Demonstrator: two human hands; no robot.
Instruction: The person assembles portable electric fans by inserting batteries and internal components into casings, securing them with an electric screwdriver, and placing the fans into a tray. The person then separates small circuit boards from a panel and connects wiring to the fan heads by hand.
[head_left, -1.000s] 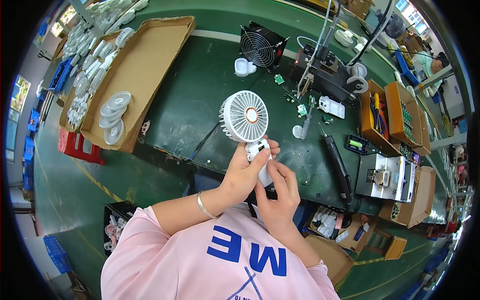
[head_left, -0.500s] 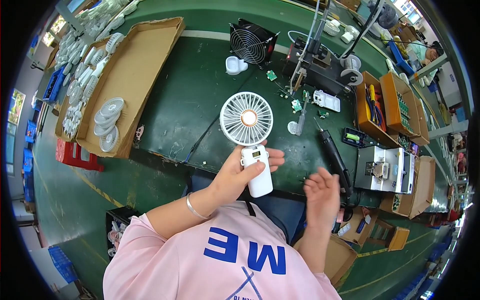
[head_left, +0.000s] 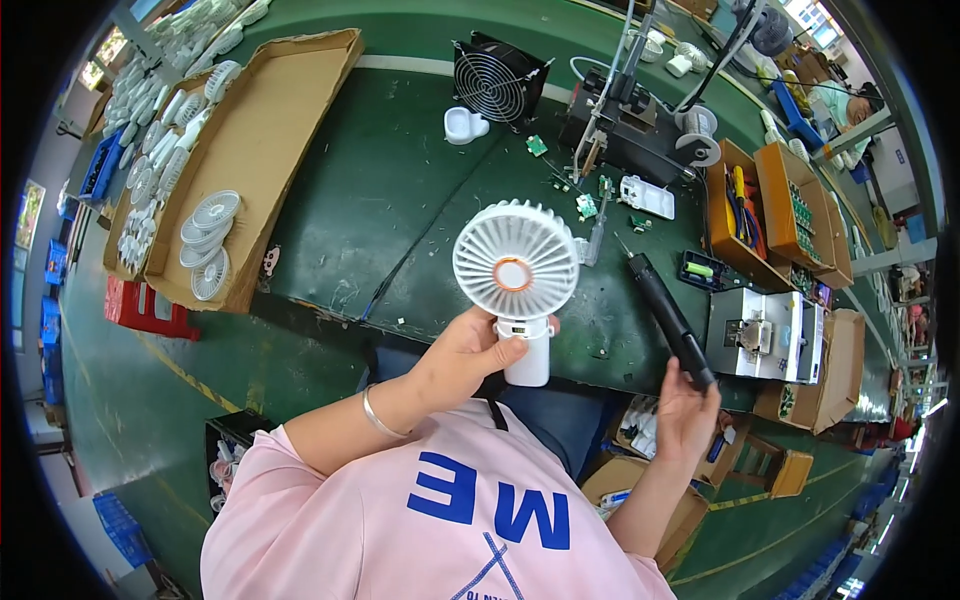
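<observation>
Handheld fan (head_left: 516,287): white, ribbed round head, orange ring around pale hub, handle grasped by left hand (head_left: 468,356). Right hand (head_left: 685,412): at black screwdriver's (head_left: 668,310) near end, grip unclear.

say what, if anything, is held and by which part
The left hand holds the white handheld fan by the upper part of its handle. The right hand is at the rear end of the black electric screwdriver; whether it grips cannot be told.
</observation>
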